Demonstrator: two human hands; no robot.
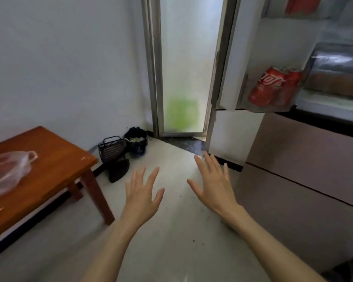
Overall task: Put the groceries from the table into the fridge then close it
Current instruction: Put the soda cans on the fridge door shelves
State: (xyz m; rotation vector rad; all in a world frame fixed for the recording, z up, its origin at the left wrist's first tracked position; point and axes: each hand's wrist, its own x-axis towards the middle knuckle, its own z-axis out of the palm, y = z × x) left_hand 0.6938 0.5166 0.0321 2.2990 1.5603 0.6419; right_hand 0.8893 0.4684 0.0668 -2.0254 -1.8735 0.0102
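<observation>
A clear plastic bag [6,171] with something reddish inside lies on the wooden table [55,169] at the left. The fridge [306,159] stands at the right with its upper door [259,58] swung open. Red cola cans [273,88] sit in the door's lower shelf. My left hand [144,194] and my right hand [214,184] are both held out over the floor between table and fridge, fingers spread, holding nothing.
A dark plastic basket [111,149], a black bin with scraps [137,143] and a dark dustpan-like thing [119,169] sit on the floor by the wall. Behind them is a frosted glass door [183,68]. Pale tiled floor [171,231] lies underfoot.
</observation>
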